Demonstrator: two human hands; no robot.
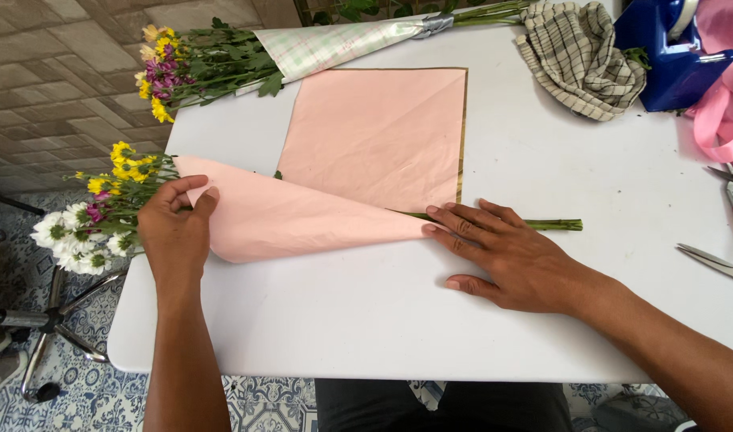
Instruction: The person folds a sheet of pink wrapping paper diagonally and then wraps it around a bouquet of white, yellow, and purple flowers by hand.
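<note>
Between your grips the stems [542, 225] run left-right: left hand [173, 232] pinches the paper [302, 216], right hand [502, 256] presses flat, released.

Both forearms are bare, no sleeves, watch or rings behind the fingers [454, 218]; nails short and plain; dark trousers below.

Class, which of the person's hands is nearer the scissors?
Right. The right hand rests on the table left of the scissors; the left hand grips pink paper far across.
</note>
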